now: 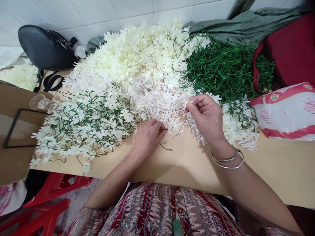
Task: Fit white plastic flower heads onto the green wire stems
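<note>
White wall tiles back a tan wooden counter [187, 164] that fills most of the view from the head camera. Across its far half lies a broad heap of cream-white artificial blossoms [137, 59], and just to the right of that heap sits a tangled pile of bare green plastic stems [221, 68]. A rumpled grey-green cloth [246, 23] and a red fabric bag [292, 49] lie behind the stems. On the near left, a spread of green stems already carrying blossoms [83, 127] reaches toward the counter's edge. A drift of white spiky plastic pieces [159, 101] covers the middle, between the two hands. A black leather bag [41, 46] rests against the wall at far left, above a flat sheet of brown cardboard [14, 131]. A red-and-white plastic packet [287, 111] lies at the right edge, and a clear plastic cup [39, 102] lies on its side beside the cardboard.

The left hand [147, 136] rests on the counter at the edge of the drift, its fingers drawn together and pinched on a thin green stem [166, 148], whose free end trails onto bare wood. The right hand [206, 114], with two silver bangles [228, 160] at the wrist, is raised just above the drift, thumb and forefinger nipped on a small white floret piece [187, 104].
</note>
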Demonstrator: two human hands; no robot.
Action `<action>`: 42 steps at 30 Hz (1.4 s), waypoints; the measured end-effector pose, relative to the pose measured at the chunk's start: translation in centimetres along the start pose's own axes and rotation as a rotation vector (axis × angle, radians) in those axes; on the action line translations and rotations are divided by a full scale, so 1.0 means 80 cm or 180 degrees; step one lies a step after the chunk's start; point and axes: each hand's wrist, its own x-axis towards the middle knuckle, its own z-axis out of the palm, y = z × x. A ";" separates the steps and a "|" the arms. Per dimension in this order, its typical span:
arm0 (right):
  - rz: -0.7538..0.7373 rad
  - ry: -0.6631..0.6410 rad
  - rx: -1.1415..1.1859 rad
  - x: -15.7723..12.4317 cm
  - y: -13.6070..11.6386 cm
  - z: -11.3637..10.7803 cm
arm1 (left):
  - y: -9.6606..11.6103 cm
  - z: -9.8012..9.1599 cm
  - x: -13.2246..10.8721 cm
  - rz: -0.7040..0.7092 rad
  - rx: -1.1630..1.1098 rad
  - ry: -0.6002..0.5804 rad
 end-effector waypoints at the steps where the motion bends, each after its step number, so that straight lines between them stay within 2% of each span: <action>1: 0.0038 -0.0069 0.0047 0.000 0.000 0.000 | -0.002 -0.002 0.001 -0.0055 -0.0275 0.0042; 5: 0.0318 -0.0645 0.0244 -0.003 -0.005 0.000 | -0.008 -0.005 0.008 -0.0302 -0.1687 0.0366; 8: 0.0501 -0.1096 0.0407 -0.005 -0.012 0.001 | -0.007 0.003 0.016 -0.0431 -0.2611 0.0581; 13: 0.0679 -0.1372 0.0380 -0.005 -0.020 -0.002 | -0.002 0.022 0.020 -0.0608 -0.3584 0.0623; 23: 0.1134 -0.1695 0.0324 -0.003 -0.033 -0.004 | -0.004 0.027 0.015 -0.0319 -0.3299 0.0721; 30: 0.1318 -0.1629 0.0303 -0.008 -0.021 0.002 | -0.006 0.038 0.012 -0.0262 -0.3380 0.0649; 42: 0.1375 -0.1571 0.0475 -0.016 -0.011 0.015 | -0.010 0.054 0.011 -0.0233 -0.3472 0.0855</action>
